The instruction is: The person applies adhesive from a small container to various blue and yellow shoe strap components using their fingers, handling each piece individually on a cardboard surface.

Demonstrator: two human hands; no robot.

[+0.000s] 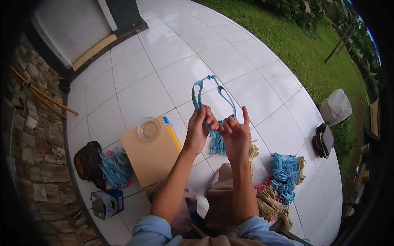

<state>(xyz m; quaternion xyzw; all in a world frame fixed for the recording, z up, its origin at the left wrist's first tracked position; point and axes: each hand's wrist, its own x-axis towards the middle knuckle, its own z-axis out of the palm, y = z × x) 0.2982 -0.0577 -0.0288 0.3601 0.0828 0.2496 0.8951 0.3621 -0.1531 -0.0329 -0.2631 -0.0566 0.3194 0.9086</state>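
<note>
"As I watch the feed from far off, what do the fingers have?"

"On my screen, the left hand (201, 125) is clenched round one side of a looped blue strap (210, 77). The right hand (238, 135) pinches its other side, little finger raised. I see the strap up in front of the person, above the floor, its knotted middle farthest out."

"And what lies below?"

"I make out a white tiled floor (176, 53), glossy, with grey joints. Just beyond the wrists is a blue bundle (217, 144); to the right, a blue pile (284, 164) touches beige bands (269, 203). To the left, a clear round dish (149, 129) sits on a tan board (143, 160), near a brown bag (88, 160) and a metal can (107, 203)."

"What bounds the space?"

"I get a stone wall (49, 164) at left with yellowish poles (49, 98) beside it, a pale door (76, 28) at upper left, and a lawn (262, 24) along the right, where a white sack (336, 107) stands near the tile edge."
</note>
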